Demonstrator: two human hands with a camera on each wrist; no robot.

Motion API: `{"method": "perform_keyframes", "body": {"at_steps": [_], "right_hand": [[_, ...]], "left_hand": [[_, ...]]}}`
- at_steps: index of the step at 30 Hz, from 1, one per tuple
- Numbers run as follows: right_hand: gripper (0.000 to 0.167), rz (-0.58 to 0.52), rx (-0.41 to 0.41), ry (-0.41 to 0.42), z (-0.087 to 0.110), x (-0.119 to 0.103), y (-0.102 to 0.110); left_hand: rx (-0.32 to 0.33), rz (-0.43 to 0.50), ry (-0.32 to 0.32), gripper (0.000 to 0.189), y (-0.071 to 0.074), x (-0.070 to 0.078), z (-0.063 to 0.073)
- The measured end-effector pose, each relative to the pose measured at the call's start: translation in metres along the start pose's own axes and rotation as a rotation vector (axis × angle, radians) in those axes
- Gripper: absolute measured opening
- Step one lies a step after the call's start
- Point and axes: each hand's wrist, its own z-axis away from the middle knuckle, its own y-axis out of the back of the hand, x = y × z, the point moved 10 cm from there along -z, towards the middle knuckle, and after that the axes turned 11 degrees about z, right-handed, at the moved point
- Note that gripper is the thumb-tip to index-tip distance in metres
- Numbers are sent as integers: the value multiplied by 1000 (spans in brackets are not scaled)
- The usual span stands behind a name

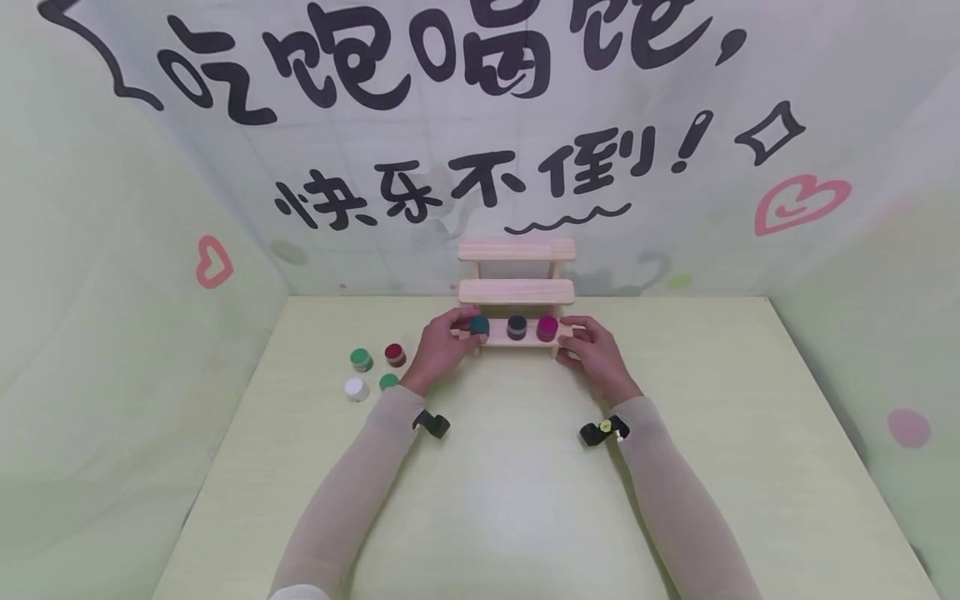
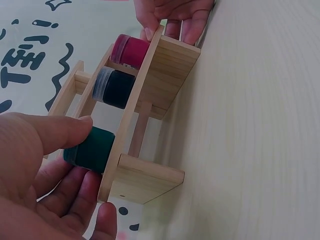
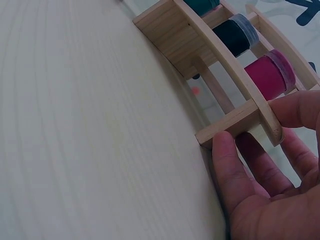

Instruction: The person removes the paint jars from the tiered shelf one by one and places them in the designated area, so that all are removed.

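Note:
On the lowest step of a small wooden tiered rack point(image 1: 516, 292) stand three little paint jars in a row. My left hand point(image 1: 442, 346) pinches the teal jar point(image 2: 92, 150) at the step's left end between thumb and fingers. In the middle is a dark jar point(image 2: 115, 87), with a magenta jar point(image 3: 270, 75) towards the right end. My right hand point(image 1: 596, 358) holds the rack's right end, its thumb and fingers around the end of the lowest step and its leg, as the right wrist view shows.
Left of my left forearm, on the pale table point(image 1: 510, 500), stand a green jar point(image 1: 362, 360), a dark red jar point(image 1: 395, 355), a white jar point(image 1: 356, 388) and another green jar point(image 1: 388, 382) partly hidden by the arm. A printed cloth point(image 1: 420, 250) hangs right behind the rack.

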Motion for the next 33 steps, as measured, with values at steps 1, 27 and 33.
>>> {"method": "perform_keyframes", "body": {"at_steps": [1, 27, 33], "right_hand": [[42, 1, -1, 1, 0, 0, 0], [39, -29, 1, -1, 0, 2, -1], [39, -32, 2, -2, -1, 2, -1]], "left_hand": [[1, 0, 1, 50, 0, 0, 0], [-38, 9, -1, 44, 14, -3, 28], [-25, 0, 19, 43, 21, -5, 37]]}}
